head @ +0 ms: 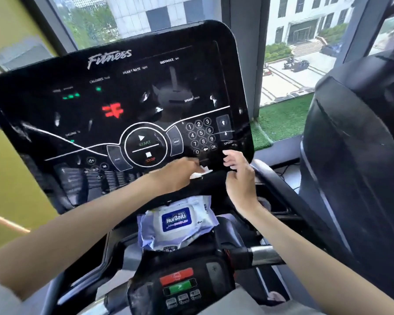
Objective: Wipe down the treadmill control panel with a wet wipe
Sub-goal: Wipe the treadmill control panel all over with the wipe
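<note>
I hold the wipe [201, 173] pinched in my left hand [180, 176] at the lower edge of the panel [123, 98], just right of STOP [149, 159] — nearly all the panel lies up and to the left from there, its long axis running side to side. My right hand [239, 176] hovers just beside, fingers loose and holding nothing, below the keypad [200, 135].

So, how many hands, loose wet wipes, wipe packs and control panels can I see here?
Hands: 2, the left hand and the right hand
Loose wet wipe: 1, pinched by the left hand
Blue-labelled pack of wipes: 1
Treadmill control panel: 1
Total: 5
</note>
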{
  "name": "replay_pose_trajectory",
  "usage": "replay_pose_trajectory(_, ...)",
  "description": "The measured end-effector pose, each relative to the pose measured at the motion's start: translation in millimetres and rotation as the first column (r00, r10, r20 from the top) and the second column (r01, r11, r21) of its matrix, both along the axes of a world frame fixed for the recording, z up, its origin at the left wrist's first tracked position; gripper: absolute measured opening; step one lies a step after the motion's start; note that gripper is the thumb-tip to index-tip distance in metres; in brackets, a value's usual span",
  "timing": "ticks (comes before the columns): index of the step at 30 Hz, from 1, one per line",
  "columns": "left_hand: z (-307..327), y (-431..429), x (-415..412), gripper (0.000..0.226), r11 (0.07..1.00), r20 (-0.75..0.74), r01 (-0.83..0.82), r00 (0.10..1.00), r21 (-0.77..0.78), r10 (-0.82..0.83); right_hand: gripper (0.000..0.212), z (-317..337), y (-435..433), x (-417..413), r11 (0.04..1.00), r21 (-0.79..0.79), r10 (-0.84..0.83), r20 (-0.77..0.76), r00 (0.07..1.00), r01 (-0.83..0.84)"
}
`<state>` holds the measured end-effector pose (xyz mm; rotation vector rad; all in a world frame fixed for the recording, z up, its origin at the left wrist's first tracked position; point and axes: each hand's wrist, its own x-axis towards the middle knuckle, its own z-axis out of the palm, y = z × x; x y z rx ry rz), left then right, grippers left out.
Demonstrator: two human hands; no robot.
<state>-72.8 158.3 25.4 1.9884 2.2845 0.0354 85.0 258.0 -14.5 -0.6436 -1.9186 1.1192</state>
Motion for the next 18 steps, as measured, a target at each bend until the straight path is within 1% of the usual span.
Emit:
replay_pose_trajectory(5, 6, -45, -15, 0.061, 0.999, -0.003, -0.027, 1.000, -0.042, 0.027, 0.060, -3, -40, -23, 0.975, 0.137, 0.163, 0.085, 0.983, -0.174)
replay_pose_trajectory(9, 9, -86, -40, 0.063, 0.996, -0.039, -0.048, 0.998, -0.081, 0.045, 0.052, -8, -69, -45, 0.951, 0.123, 0.263, 0.157, 0.952, -0.283)
replay_pose_trajectory(14, 20, -139, -56, 0.059, 0.993, -0.066, -0.073, 0.996, -0.093, 0.067, 0.044, -8, -108, -71, 0.914, 0.130, 0.337, 0.284, 0.898, -0.384)
replay_pose_trajectory(18, 19, -179, -71, 0.061, 0.988, -0.089, -0.120, 0.990, -0.098, 0.111, 0.048, -1, -137, -83, 0.863, 0.185, 0.400, 0.318, 0.860, -0.469)
